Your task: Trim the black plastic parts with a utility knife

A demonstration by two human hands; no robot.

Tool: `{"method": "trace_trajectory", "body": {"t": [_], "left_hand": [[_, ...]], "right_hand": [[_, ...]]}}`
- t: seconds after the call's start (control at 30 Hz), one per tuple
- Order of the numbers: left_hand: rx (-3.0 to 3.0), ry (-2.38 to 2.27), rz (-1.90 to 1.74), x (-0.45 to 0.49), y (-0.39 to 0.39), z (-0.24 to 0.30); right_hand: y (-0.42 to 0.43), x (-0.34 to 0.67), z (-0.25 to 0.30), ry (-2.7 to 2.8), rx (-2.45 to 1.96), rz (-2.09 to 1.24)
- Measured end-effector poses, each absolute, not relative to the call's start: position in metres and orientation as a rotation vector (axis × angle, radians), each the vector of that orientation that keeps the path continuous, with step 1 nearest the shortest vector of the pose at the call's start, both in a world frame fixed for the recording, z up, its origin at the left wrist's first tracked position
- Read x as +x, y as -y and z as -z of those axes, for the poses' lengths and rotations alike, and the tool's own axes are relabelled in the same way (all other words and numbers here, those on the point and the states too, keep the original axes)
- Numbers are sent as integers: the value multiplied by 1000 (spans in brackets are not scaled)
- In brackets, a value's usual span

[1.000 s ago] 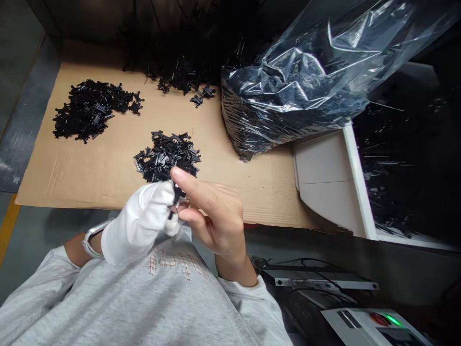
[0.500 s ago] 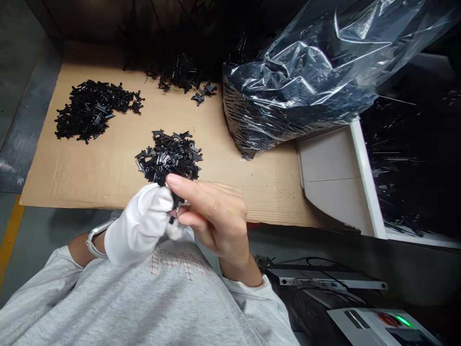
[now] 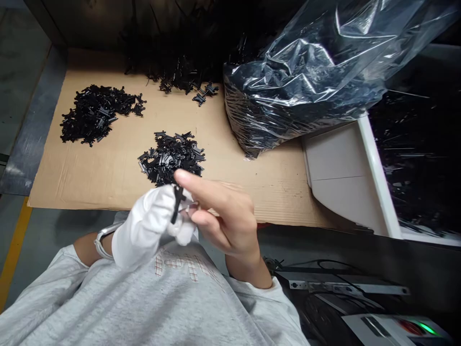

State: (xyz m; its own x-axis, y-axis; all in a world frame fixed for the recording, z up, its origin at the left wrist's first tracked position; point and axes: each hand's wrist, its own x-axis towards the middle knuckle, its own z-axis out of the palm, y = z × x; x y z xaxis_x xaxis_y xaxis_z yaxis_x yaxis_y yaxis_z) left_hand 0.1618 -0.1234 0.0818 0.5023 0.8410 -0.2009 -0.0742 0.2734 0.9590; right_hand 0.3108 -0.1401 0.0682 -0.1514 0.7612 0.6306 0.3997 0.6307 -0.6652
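My left hand (image 3: 146, 226), in a white glove, is closed on a small black plastic part (image 3: 177, 204) in front of my chest. The part stands roughly upright, with short arms at its upper end. My bare right hand (image 3: 226, 211) meets it from the right, index fingertip at the part's top. Its fingers are curled, and a thin, shiny sliver shows by the thumb; I cannot make out what it is. Just beyond both hands lies a pile of similar black parts (image 3: 171, 156), partly covered by my right index finger.
Another pile of black parts (image 3: 95, 115) lies left on the cardboard sheet (image 3: 252, 187). More loose parts (image 3: 183, 79) spread along the dark back. A filled clear plastic bag (image 3: 288, 96) stands right, beside a white-edged bin (image 3: 380, 178). A device with a green light (image 3: 428, 328) sits lower right.
Both hands have shifted slightly right in the picture, as has the whole scene. The black part now shows more plainly between them, and the right thumb is farther from the gloved fingers.
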Motion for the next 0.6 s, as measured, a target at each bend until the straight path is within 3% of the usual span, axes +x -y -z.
{"method": "trace_trajectory", "body": {"t": [0.4,0.6], "left_hand": [[902,-638,-709,157,121,-87],[893,-707,-747,156,121,-84]], "right_hand": [[127,303,-74,1348,-983,-861],[132,299,-77,1222,-1075,-889]]}}
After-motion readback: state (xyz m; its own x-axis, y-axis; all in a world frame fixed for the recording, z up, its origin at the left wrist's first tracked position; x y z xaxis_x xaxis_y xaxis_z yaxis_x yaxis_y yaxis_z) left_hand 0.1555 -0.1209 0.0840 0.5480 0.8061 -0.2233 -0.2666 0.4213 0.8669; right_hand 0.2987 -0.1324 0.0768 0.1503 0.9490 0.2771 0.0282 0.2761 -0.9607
